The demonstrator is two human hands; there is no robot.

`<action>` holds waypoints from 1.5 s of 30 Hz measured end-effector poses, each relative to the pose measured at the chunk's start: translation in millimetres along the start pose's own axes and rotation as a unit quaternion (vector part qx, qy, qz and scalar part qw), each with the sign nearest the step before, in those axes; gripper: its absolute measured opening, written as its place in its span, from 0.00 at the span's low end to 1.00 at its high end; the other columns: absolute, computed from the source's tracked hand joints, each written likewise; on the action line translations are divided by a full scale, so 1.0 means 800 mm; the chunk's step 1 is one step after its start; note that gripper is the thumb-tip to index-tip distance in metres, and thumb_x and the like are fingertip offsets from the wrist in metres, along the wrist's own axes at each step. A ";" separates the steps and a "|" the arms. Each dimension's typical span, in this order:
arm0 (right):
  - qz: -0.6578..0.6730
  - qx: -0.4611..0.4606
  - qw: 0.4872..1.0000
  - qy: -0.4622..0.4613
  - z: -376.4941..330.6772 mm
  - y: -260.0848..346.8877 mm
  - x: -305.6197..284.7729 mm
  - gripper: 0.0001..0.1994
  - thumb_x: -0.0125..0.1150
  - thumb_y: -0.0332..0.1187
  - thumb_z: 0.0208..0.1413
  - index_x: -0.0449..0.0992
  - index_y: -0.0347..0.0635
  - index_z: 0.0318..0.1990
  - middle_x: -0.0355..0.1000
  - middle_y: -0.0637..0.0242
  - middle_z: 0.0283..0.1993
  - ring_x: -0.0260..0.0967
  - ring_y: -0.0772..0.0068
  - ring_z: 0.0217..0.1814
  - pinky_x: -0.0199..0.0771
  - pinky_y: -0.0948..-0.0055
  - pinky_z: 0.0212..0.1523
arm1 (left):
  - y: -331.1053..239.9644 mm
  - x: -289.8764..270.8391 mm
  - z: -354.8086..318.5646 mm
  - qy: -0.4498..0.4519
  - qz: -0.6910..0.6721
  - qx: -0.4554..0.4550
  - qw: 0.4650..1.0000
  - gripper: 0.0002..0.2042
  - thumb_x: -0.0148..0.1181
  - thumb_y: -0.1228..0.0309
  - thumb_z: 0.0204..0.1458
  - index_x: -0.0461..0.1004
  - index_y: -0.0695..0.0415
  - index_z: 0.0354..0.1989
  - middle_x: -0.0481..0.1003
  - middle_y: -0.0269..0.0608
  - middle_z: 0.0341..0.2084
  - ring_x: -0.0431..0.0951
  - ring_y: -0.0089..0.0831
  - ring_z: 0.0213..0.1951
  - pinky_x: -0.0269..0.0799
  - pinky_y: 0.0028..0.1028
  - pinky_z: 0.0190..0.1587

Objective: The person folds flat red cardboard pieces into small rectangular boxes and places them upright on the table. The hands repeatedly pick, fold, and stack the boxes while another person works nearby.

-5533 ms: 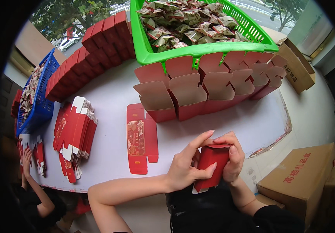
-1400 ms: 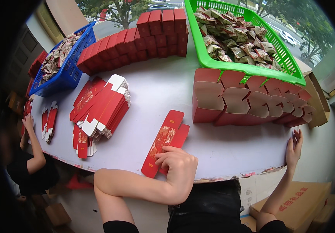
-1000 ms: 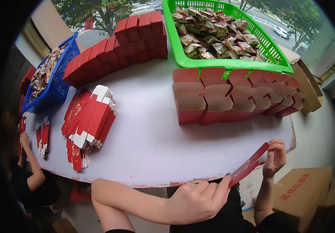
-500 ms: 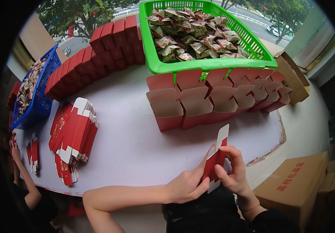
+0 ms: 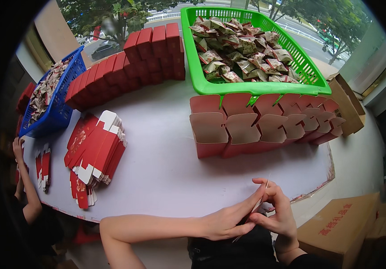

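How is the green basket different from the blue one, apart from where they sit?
The green basket looks larger and stands at the far right of the white table; the blue basket looks smaller and sits at the far left edge. Both have slotted plastic walls and are heaped with small wrapped packets.

Packing workshop beside a street-facing window. A white round counter (image 5: 166, 152) carries rows of folded red cardboard boxes (image 5: 264, 125), a stack of flat red carton blanks (image 5: 96, 152), and a green plastic basket (image 5: 255, 87) of wrapped sachets; brown shipping cartons (image 5: 336, 219) stand alongside.
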State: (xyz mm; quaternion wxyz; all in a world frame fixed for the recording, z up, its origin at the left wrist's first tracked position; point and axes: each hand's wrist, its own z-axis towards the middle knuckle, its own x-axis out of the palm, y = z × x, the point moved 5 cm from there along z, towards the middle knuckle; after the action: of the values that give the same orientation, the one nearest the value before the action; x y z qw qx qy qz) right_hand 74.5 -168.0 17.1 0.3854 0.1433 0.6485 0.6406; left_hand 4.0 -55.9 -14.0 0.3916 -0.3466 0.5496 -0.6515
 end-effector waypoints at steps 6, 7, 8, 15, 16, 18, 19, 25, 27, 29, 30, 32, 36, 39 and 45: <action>0.037 0.044 0.998 -0.014 -0.003 -0.002 0.005 0.18 0.69 0.25 0.44 0.64 0.36 0.39 0.64 0.52 0.51 0.72 0.61 0.48 0.75 0.70 0.40 | -0.003 -0.007 0.005 -0.027 -0.035 0.039 0.998 0.39 0.54 0.69 0.53 0.36 0.54 0.68 0.45 0.49 0.62 0.58 0.40 0.61 0.61 0.34 0.59; 0.067 0.053 0.996 -0.021 -0.003 -0.003 0.007 0.18 0.69 0.24 0.44 0.64 0.36 0.40 0.62 0.49 0.56 0.73 0.62 0.46 0.75 0.70 0.40 | -0.003 -0.008 0.005 -0.034 -0.048 0.025 0.998 0.38 0.55 0.69 0.53 0.38 0.53 0.68 0.43 0.48 0.63 0.58 0.41 0.61 0.60 0.36 0.60; 0.081 0.050 0.995 -0.018 -0.003 -0.004 0.009 0.19 0.68 0.24 0.44 0.64 0.36 0.40 0.58 0.47 0.59 0.74 0.64 0.44 0.76 0.70 0.40 | -0.002 -0.008 0.003 -0.040 -0.058 0.031 0.997 0.37 0.56 0.70 0.52 0.41 0.53 0.67 0.42 0.47 0.63 0.59 0.41 0.61 0.61 0.37 0.59; 0.141 0.038 0.989 -0.008 -0.005 -0.018 0.013 0.18 0.69 0.25 0.42 0.64 0.35 0.38 0.53 0.41 0.62 0.72 0.62 0.48 0.76 0.69 0.43 | 0.003 -0.009 0.002 -0.087 -0.039 0.085 0.992 0.32 0.62 0.69 0.49 0.51 0.51 0.61 0.43 0.49 0.61 0.60 0.44 0.59 0.65 0.37 0.56; 0.127 0.033 0.991 0.008 -0.004 -0.017 0.012 0.19 0.70 0.26 0.42 0.65 0.36 0.37 0.54 0.41 0.61 0.70 0.61 0.50 0.76 0.69 0.43 | 0.004 -0.008 0.001 -0.093 -0.030 0.100 0.990 0.31 0.62 0.67 0.49 0.52 0.51 0.59 0.44 0.49 0.61 0.60 0.44 0.59 0.65 0.35 0.55; 0.098 0.023 0.994 0.044 -0.001 -0.014 0.010 0.19 0.71 0.27 0.41 0.65 0.36 0.36 0.55 0.42 0.60 0.66 0.59 0.56 0.75 0.68 0.45 | 0.009 -0.009 -0.001 -0.124 0.004 0.112 0.986 0.29 0.64 0.66 0.48 0.52 0.52 0.55 0.46 0.51 0.59 0.59 0.47 0.59 0.65 0.36 0.55; 0.084 0.017 0.994 0.063 0.000 -0.013 0.010 0.19 0.71 0.27 0.40 0.65 0.36 0.36 0.55 0.42 0.59 0.64 0.58 0.58 0.75 0.68 0.46 | 0.009 -0.009 -0.002 -0.139 0.022 0.118 0.983 0.28 0.64 0.66 0.47 0.52 0.52 0.53 0.47 0.52 0.59 0.58 0.48 0.60 0.64 0.37 0.55; 0.173 0.039 0.979 0.101 -0.003 -0.012 0.011 0.18 0.69 0.26 0.43 0.62 0.37 0.35 0.55 0.44 0.59 0.58 0.59 0.63 0.72 0.68 0.48 | 0.004 -0.008 -0.002 -0.156 0.047 0.136 0.977 0.28 0.66 0.63 0.45 0.50 0.53 0.44 0.58 0.50 0.44 0.66 0.45 0.49 0.67 0.36 0.47; 0.186 0.038 0.976 0.103 -0.004 -0.012 0.012 0.18 0.67 0.24 0.44 0.61 0.38 0.36 0.55 0.45 0.59 0.57 0.62 0.62 0.71 0.70 0.48 | 0.012 -0.008 -0.005 -0.164 0.075 0.097 0.979 0.29 0.67 0.62 0.45 0.49 0.54 0.42 0.61 0.49 0.38 0.68 0.41 0.40 0.68 0.35 0.41; 0.174 0.024 0.978 0.112 -0.005 -0.016 0.006 0.17 0.65 0.22 0.45 0.60 0.39 0.38 0.56 0.46 0.59 0.58 0.64 0.61 0.69 0.72 0.48 | 0.014 -0.010 -0.007 -0.178 0.089 0.064 0.978 0.29 0.67 0.61 0.45 0.48 0.56 0.41 0.62 0.48 0.33 0.70 0.38 0.33 0.68 0.33 0.36; 0.193 0.029 0.974 0.115 -0.007 -0.019 0.004 0.18 0.64 0.22 0.45 0.59 0.39 0.38 0.56 0.46 0.59 0.58 0.65 0.61 0.68 0.73 0.48 | 0.011 -0.010 -0.007 -0.188 0.089 0.051 0.977 0.30 0.68 0.61 0.45 0.48 0.56 0.40 0.63 0.48 0.32 0.69 0.37 0.30 0.68 0.33 0.33; 0.229 0.038 0.965 0.119 -0.014 -0.025 0.003 0.18 0.63 0.20 0.46 0.58 0.40 0.39 0.56 0.47 0.58 0.59 0.67 0.59 0.66 0.75 0.48 | 0.011 -0.012 -0.007 -0.209 0.080 0.043 0.974 0.30 0.68 0.59 0.45 0.48 0.57 0.39 0.63 0.47 0.30 0.69 0.36 0.27 0.67 0.31 0.30; 0.315 0.017 0.945 0.084 -0.014 -0.022 0.007 0.24 0.61 0.20 0.47 0.56 0.39 0.50 0.56 0.49 0.58 0.62 0.69 0.55 0.66 0.74 0.50 | 0.016 -0.015 -0.008 -0.232 0.031 0.023 0.972 0.29 0.70 0.66 0.43 0.49 0.56 0.39 0.65 0.43 0.33 0.69 0.29 0.34 0.67 0.28 0.36; 0.342 0.083 0.935 0.047 -0.013 -0.011 0.016 0.28 0.58 0.21 0.50 0.52 0.38 0.58 0.59 0.53 0.56 0.62 0.70 0.54 0.66 0.74 0.51 | 0.004 -0.021 -0.011 -0.263 0.038 0.058 0.962 0.29 0.70 0.72 0.42 0.50 0.55 0.40 0.66 0.43 0.36 0.69 0.27 0.39 0.68 0.28 0.41; 0.134 -0.006 0.987 0.088 -0.026 -0.025 0.030 0.30 0.53 0.22 0.54 0.50 0.37 0.64 0.60 0.56 0.56 0.62 0.71 0.55 0.64 0.72 0.55 | 0.008 -0.031 -0.014 -0.290 0.027 0.123 0.949 0.30 0.68 0.76 0.43 0.51 0.54 0.47 0.67 0.45 0.41 0.71 0.31 0.45 0.70 0.32 0.45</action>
State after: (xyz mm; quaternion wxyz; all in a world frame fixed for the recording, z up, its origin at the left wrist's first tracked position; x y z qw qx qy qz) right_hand 50.7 -169.3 -11.7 0.2384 0.1697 0.6512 0.7002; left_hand 6.3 -29.9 -22.8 0.5910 -0.4550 0.3369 -0.5746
